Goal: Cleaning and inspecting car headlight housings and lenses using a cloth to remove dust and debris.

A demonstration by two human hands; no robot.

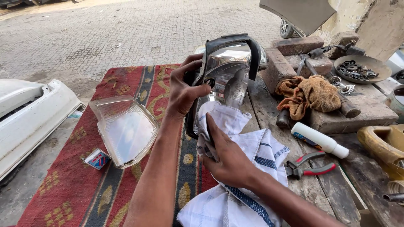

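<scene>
The headlamp housing point(227, 75) was held upright above the workbench point(370, 111), just above the centre of the view, gripped at its nine o'clock edge by the left hand point(183, 90), whose fingers were curled firmly round the black rim. The right hand point(229, 162), at six o'clock from the housing, was closed on a bunched white cloth with blue stripes point(248, 168), which was pressed against the lower part of the chrome reflector.

The clear lens cover point(126, 128) had already been taken off and lay apart at nine o'clock on the red patterned rug point(63, 185), beside a small packet point(97, 159). The upper reflector appeared bright, so the wiping was judged to be partly done; the lower section was hidden by the cloth, and the lens had not been refitted.

At three o'clock a white bottle point(320, 141) and red-handled pliers point(311, 166) lay untouched, with a brown rag point(309, 94) beyond them.
</scene>
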